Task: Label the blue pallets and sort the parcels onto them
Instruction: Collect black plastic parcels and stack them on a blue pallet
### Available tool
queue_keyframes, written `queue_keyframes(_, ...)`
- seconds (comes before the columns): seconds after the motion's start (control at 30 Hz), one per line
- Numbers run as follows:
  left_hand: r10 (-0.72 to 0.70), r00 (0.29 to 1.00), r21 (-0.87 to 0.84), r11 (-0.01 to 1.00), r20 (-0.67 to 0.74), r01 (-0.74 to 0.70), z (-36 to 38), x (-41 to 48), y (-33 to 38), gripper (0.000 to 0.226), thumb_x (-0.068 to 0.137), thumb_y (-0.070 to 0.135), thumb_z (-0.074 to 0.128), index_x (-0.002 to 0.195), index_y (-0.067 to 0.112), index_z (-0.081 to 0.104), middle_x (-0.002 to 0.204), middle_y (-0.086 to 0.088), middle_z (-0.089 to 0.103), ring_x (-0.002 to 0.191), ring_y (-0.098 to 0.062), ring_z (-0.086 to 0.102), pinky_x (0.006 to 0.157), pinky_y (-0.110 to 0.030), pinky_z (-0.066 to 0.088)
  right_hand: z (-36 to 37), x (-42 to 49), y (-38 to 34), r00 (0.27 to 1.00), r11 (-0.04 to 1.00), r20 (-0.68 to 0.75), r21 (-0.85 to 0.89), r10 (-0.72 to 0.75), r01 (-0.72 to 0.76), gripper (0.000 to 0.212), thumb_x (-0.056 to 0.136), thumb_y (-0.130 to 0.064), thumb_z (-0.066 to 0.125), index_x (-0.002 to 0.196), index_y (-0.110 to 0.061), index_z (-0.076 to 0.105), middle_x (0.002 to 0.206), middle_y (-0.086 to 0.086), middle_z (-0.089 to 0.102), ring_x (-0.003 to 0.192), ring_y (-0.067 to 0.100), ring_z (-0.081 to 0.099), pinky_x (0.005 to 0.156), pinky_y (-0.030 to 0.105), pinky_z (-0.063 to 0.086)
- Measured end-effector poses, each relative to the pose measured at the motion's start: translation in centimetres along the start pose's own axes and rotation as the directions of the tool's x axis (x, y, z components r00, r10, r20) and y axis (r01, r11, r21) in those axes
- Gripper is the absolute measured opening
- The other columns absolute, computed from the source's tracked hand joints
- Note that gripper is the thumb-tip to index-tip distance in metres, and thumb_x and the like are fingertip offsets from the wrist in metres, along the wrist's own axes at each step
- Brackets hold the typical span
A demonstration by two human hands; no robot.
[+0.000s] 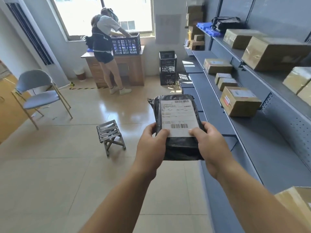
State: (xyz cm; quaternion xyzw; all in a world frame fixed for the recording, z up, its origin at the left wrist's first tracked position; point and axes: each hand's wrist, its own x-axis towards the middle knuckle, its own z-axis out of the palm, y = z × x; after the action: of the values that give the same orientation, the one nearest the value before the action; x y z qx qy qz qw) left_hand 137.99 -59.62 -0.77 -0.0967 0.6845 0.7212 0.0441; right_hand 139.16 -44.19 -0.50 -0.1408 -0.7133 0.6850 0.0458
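Right now both hands grasp one black parcel [181, 148], held flat out in front above the tiled floor [67, 165], just beside the grey shelving [252, 148]. The left hand [151, 145] clasps its near left corner and the right hand [213, 145] its near right corner, thumbs pressed on top, the other fingers wrapped round the edges. The white shipping label [178, 116] faces up, barcode end nearest, and both thumb tips overlap its lower edge.

Judging from this, the step in hand is reading the label to decide which pallet the parcel goes on. To do it well, slide the thumbs off the print onto the black film and read the address lines before walking. The bag looks soft and slack, so supporting it from below with both hands is sensible; a one-handed pinch at a corner could let it sag or slip.

Just beyond, a small folding stool [110, 133] stands on the floor. On the shelves to the right lie taped cardboard boxes [239, 103]. Further off are a grey chair [37, 95] at left and stacked black crates [167, 68]. At the far end, another person [104, 47] bends over a crate [126, 42] on a wooden desk [131, 68] by the window [127, 10]. On the top shelf sit blue plastic pieces [207, 29]; whether those are the pallets I cannot tell.
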Motion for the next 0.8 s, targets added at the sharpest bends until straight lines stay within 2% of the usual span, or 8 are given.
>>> queue_keyframes(0.2, -0.024, 0.997, 0.034, 0.999, 0.079, 0.021, 2.3, 10.8, 1.5, 0.045, 0.076, 0.038, 0.063, 0.121, 0.03, 0.066, 0.109, 0.006, 0.078, 0.101, -0.019, 0.074, 0.09, -0.053, 0.061, 1.3, 9.9, -0.7, 0.997, 0.999, -0.078, 0.026, 0.029, -0.028, 0.016, 0.093, -0.024, 0.056, 0.101, -0.032, 0.067, 0.098, -0.01, 0.076, 0.093, 0.016, 0.073, 0.06, 0.028, 0.059)
queue_keyframes(0.47, -0.021, 0.997, 0.091, 0.996, 0.071, 0.014, 8.7, 25.0, 4.1, 0.044, 0.076, 0.038, 0.062, 0.119, 0.031, 0.067, 0.111, 0.004, 0.077, 0.105, -0.024, 0.072, 0.093, -0.058, 0.058, 0.3, 25.8, -1.4, 0.997, 0.998, -0.073, 0.053, 0.034, -0.03, 0.019, 0.09, -0.029, 0.056, 0.105, -0.031, 0.066, 0.103, -0.008, 0.075, 0.096, 0.017, 0.072, 0.065, 0.034, 0.063)
queue_keyframes(0.53, -0.023, 0.998, 0.084, 0.996, 0.056, 0.018, 10.5, 28.5, 5.3, 0.04, 0.076, 0.037, 0.062, 0.115, 0.031, 0.069, 0.109, 0.004, 0.078, 0.104, -0.024, 0.073, 0.093, -0.059, 0.058, -0.2, 30.1, -2.4, 0.998, 0.998, -0.054, 0.053, 0.031, -0.028, 0.017, 0.091, -0.028, 0.057, 0.105, -0.031, 0.066, 0.1, -0.01, 0.076, 0.094, 0.016, 0.072, 0.062, 0.031, 0.062)
queue_keyframes(0.6, -0.022, 0.999, 0.08, 0.997, 0.045, 0.019, 12.2, 31.9, 6.5, 0.039, 0.077, 0.037, 0.061, 0.114, 0.032, 0.069, 0.107, 0.005, 0.078, 0.103, -0.023, 0.073, 0.093, -0.058, 0.058, -0.8, 34.4, -3.4, 0.999, 0.999, -0.036, 0.047, 0.022, -0.021, 0.018, 0.09, -0.028, 0.058, 0.105, -0.031, 0.066, 0.096, -0.012, 0.076, 0.089, 0.012, 0.073, 0.06, 0.028, 0.06)
queue_keyframes(0.7, -0.009, 1.0, 0.051, 0.999, 0.003, 0.009, 14.2, 36.9, 8.2, 0.034, 0.076, 0.038, 0.062, 0.11, 0.035, 0.069, 0.107, 0.009, 0.078, 0.102, -0.02, 0.073, 0.094, -0.054, 0.059, -0.8, 40.5, -4.9, 1.0, 1.0, 0.007, 0.025, 0.0, 0.0, 0.016, 0.09, -0.028, 0.057, 0.102, -0.034, 0.066, 0.092, -0.016, 0.076, 0.084, 0.009, 0.073, 0.064, 0.031, 0.063)
queue_keyframes(0.8, -0.02, 0.999, 0.004, 1.0, -0.043, 0.021, 15.6, 41.5, 8.9, 0.031, 0.079, 0.034, 0.063, 0.11, 0.032, 0.069, 0.108, 0.007, 0.078, 0.103, -0.02, 0.073, 0.096, -0.052, 0.058, -0.2, 45.8, -5.8, 0.999, 1.0, 0.042, 0.019, 0.004, -0.005, 0.016, 0.09, -0.026, 0.057, 0.1, -0.032, 0.067, 0.094, -0.014, 0.077, 0.084, 0.01, 0.074, 0.065, 0.031, 0.062)
